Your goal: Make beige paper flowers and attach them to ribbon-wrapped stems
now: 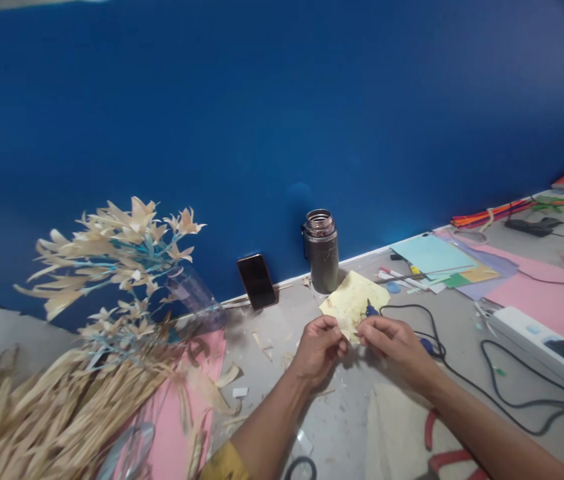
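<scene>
My left hand (319,350) and my right hand (393,343) meet low in the middle of the view, fingers pinched together on a small pale strip between them; what it is stays too small to name. Just behind the hands a yellowish sheet (353,301) lies on the grey table (342,420). A blue glue gun (373,311) rests on that sheet beside my right fingers, its black cord (507,400) trailing right.
A metal flask (321,251) and a leaning phone (257,281) stand against the blue wall. Dried leaf strips (62,413) and a spray of leaf flowers (122,260) fill the left. Coloured paper sheets (467,270), pens, a white power strip (532,337) lie right.
</scene>
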Available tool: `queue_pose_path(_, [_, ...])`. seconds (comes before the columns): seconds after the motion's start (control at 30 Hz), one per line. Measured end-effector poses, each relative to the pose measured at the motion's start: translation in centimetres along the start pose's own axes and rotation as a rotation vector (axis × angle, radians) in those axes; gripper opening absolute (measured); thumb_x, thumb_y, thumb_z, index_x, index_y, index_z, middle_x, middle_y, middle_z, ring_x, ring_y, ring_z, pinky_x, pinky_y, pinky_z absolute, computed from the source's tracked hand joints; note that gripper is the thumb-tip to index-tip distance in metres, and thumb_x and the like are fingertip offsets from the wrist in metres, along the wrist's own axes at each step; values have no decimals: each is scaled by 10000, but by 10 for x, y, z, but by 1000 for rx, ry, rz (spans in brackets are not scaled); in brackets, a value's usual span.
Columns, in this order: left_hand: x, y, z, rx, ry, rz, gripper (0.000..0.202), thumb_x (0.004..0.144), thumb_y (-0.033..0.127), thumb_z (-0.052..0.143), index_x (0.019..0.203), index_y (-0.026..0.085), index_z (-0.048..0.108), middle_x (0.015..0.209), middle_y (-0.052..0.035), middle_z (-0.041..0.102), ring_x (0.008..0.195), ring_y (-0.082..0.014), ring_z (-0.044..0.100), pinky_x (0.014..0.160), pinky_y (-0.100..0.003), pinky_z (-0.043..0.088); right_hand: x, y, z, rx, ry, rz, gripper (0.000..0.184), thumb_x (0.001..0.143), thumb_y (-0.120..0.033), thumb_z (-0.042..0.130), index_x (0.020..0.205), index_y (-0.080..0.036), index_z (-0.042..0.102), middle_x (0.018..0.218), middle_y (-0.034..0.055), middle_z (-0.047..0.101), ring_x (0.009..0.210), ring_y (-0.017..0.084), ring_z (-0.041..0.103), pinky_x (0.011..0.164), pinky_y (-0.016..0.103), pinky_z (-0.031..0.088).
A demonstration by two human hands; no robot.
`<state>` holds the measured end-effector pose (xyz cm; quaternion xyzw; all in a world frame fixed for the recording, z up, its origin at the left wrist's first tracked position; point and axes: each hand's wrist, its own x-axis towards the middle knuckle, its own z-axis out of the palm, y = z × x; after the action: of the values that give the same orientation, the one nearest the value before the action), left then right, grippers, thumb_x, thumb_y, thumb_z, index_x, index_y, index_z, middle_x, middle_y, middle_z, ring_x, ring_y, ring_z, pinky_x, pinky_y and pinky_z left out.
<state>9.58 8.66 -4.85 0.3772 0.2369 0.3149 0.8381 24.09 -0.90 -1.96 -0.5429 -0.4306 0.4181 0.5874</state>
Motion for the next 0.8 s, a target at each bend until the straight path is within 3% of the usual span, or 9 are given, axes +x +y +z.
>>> queue_pose_path(0.3, [0, 0, 3, 99, 62, 28, 344, 556, 269, 916, 738, 112, 671, 553, -4, 642, 463, -88, 559, 481, -195, 402, -2, -11, 1, -39, 36, 51, 450, 741, -607, 714, 640, -179, 615, 575, -15, 524, 527, 118, 433, 498, 259, 355])
queue_pose_path(0.8, [-2, 3, 2, 79, -7, 15, 331, 589, 270, 905, 765, 122, 668, 567, -4, 645, 502, -101, 588, 493, -195, 438, -3, -15, 3, -97, 10, 87, 423, 741, -571, 697, 628, -179, 587, 572, -17, 506, 540, 122, 435, 520, 262, 348])
